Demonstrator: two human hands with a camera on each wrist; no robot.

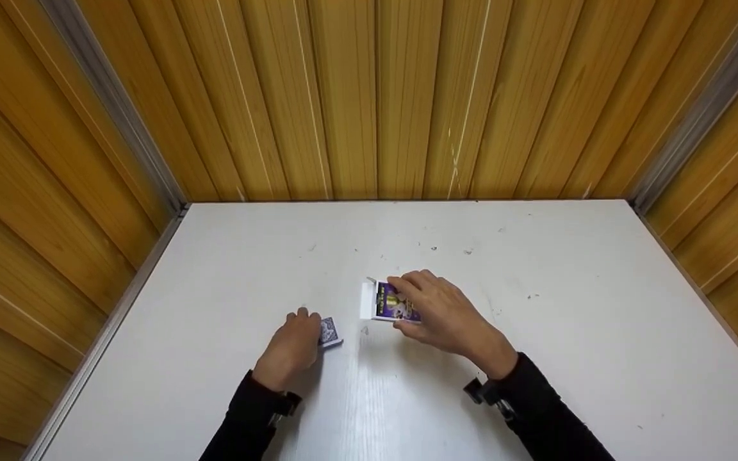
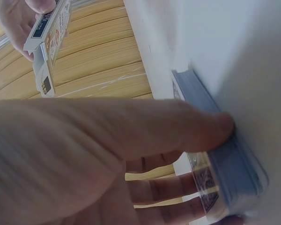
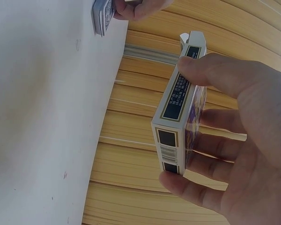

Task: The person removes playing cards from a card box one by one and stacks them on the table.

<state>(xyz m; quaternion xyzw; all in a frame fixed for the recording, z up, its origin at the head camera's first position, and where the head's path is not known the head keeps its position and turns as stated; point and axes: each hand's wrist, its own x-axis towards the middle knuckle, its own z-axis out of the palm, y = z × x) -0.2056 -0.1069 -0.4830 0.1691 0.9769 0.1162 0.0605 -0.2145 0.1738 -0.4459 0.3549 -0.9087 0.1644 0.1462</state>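
A deck of playing cards [image 1: 328,331] with blue patterned backs is gripped by my left hand [image 1: 293,346], low at the tabletop. In the left wrist view the thumb presses one long edge of the deck [image 2: 234,168], and the fingers lie on the far side. My right hand [image 1: 442,314] holds a purple card box [image 1: 389,302] above the table, thumb on one narrow side and fingers on the other. The box's flap end points left and stands open. The right wrist view shows the box's barcode end [image 3: 168,152]. Whether any cards are inside is hidden.
The white table [image 1: 247,256] carries small dark scuff marks. Wood-patterned panels [image 1: 343,96] rise at the back and both sides, with metal strips [image 1: 119,102] at the corners. A small camera device [image 1: 487,392] sits on the right wrist.
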